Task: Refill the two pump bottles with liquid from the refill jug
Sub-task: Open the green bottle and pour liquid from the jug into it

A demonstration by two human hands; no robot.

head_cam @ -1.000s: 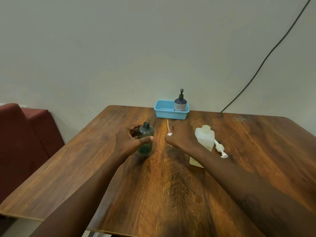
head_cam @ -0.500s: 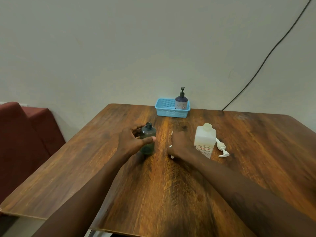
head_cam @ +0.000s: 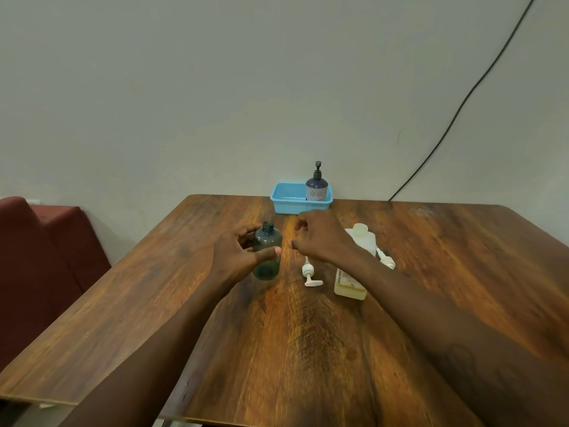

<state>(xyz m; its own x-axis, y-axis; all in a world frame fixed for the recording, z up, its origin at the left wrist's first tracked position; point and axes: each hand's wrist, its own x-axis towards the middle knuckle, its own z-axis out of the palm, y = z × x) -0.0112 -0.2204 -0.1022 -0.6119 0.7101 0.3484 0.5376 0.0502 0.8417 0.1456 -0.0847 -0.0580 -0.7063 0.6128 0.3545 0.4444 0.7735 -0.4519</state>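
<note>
refill jug [head_cam: 351,282] partly behind right forearm [head_cam: 400,288]

Standing upright and uncapped near the table's middle: a dark teal translucent plastic bottle [head_cam: 267,252]. Lying flat just right of it: a white plastic pump head [head_cam: 308,272]. Standing open-necked further right, partly hidden: a pale cream rectangular refill jug [head_cam: 357,260], another white pump [head_cam: 385,259] lying beside it. Sitting upright in a far blue basket: a dark purple pump bottle [head_cam: 316,185], pump fitted.

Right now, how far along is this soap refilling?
Early. The dark green bottle is open, its white pump lying on the table; the left hand grips the bottle. The right hand hovers empty. A second pump lies beside the refill jug. Left: pouring, recapping, and the purple bottle standing in the blue basket.
</note>
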